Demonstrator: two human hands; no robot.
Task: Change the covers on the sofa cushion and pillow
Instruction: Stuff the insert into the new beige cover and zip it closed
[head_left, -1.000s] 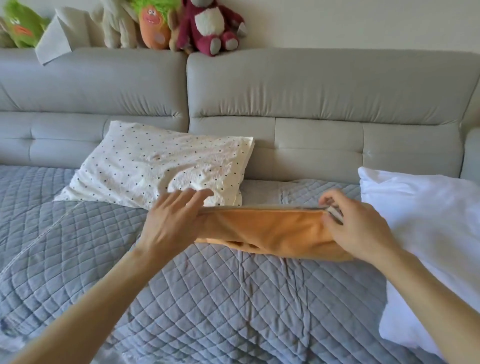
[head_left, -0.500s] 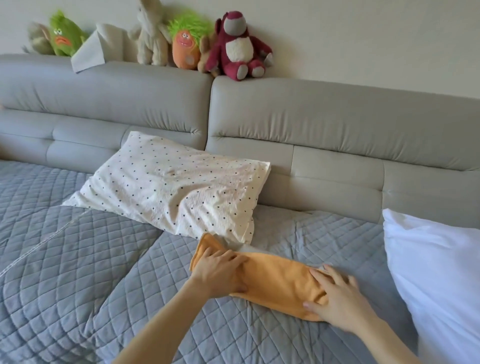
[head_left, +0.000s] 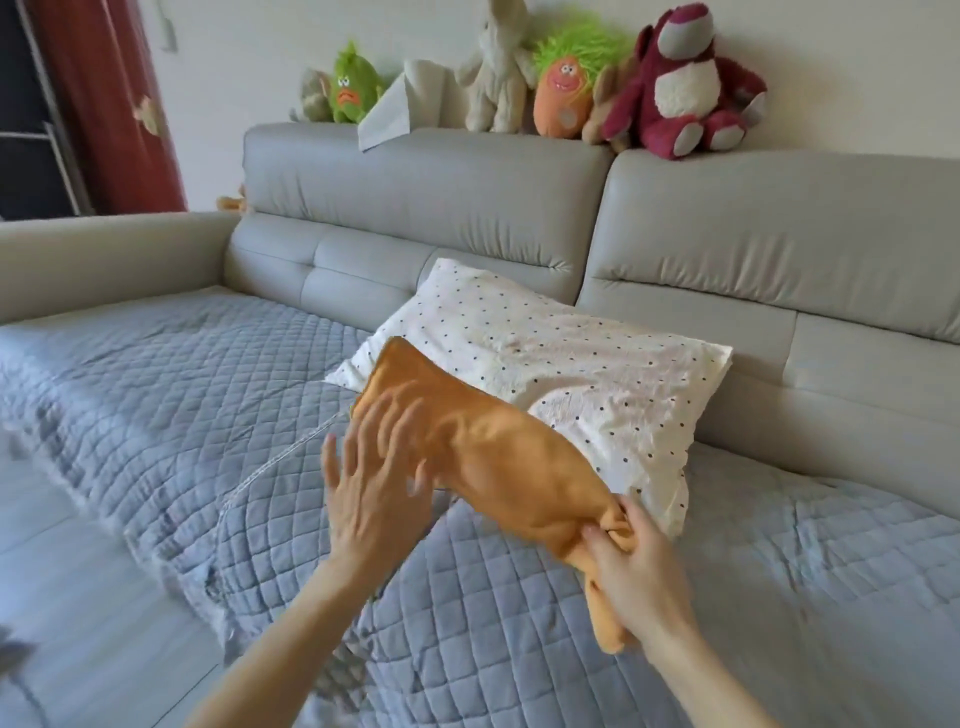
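Observation:
An orange fabric cover (head_left: 493, 457) hangs lifted above the seat, stretched from upper left to lower right. My right hand (head_left: 639, 566) grips its bunched lower end. My left hand (head_left: 374, 483) has its fingers spread and blurred, and they lie against the cover's left part. Behind the cover a white pillow with small dark dots (head_left: 571, 374) leans on the grey sofa back. The seat is covered by a blue-grey quilted throw (head_left: 208, 395).
Several plush toys (head_left: 675, 88) and a folded white cloth (head_left: 400, 104) sit on top of the sofa back (head_left: 426, 182). The sofa armrest (head_left: 104, 260) runs at the left, with a red curtain (head_left: 104, 104) behind it. Pale floor (head_left: 78, 623) lies at lower left.
The orange cover has come up off the quilt, with my right hand now bunching one end. My view has swung left, so the plain white pillow at the right is out of sight.

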